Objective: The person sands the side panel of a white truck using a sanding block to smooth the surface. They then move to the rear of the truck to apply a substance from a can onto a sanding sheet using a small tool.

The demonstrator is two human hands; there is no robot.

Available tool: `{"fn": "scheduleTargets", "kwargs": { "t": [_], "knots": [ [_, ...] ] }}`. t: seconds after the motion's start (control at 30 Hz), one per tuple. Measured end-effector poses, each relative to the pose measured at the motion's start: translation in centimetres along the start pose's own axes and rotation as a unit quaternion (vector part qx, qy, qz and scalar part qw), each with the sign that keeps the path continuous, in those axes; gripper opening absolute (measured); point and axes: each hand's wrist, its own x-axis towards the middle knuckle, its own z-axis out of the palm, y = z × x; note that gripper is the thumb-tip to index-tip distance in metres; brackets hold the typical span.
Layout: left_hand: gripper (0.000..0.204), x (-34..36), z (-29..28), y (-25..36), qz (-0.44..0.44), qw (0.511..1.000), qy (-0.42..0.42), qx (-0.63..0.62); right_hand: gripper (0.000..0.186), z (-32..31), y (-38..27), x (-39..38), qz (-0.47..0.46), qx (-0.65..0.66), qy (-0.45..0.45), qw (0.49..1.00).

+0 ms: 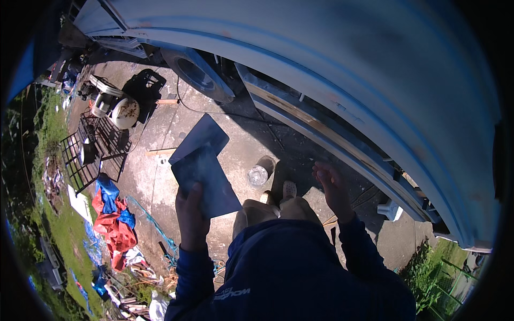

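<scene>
1. Fingers of the left hand [191,216] were clamped on two dark flat sheets [206,171], held up over the concrete floor [160,176].
2. Right hand [333,190] hung empty, fingers loosely apart, near the white hull [332,69] and a small can [258,174].

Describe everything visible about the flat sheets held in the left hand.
The flat sheets look like two thin, stiff rectangular panels, dark blue-grey with a dull, slightly smudged sheen; the material cannot be told. They overlap, the rear one angled up and away, the front one nearer the person. The left hand grips their lower edge, thumb on the front face. They are held in the air above the concrete ground, tilted, touching nothing else.
</scene>
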Motion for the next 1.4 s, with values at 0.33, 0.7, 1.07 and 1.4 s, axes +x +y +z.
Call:
{"fn": "scheduleTargets", "kwargs": {
  "t": [0.33, 0.7, 1.07, 1.4],
  "knots": [
    [0.032, 7.6, -5.3, 5.8, -0.006, 0.998, -0.034, -0.056, 0.023, 18.4, -13.3, 6.2, -0.406, -0.274, -0.198, 0.849],
    [0.036, 19.3, -18.5, 19.2, -0.038, 0.985, -0.163, -0.038, 0.038, 40.8, -19.4, 10.0, -0.448, -0.383, -0.165, 0.791],
    [0.040, 27.1, -20.8, 25.7, -0.035, 0.977, -0.164, -0.129, 0.034, 45.8, -22.2, 12.4, -0.330, -0.158, -0.191, 0.911],
    [0.041, 33.4, -15.8, 32.8, 0.145, 0.973, -0.142, -0.107, 0.039, 40.3, -32.9, 23.6, -0.488, 0.243, 0.053, 0.837]
  ]
}}
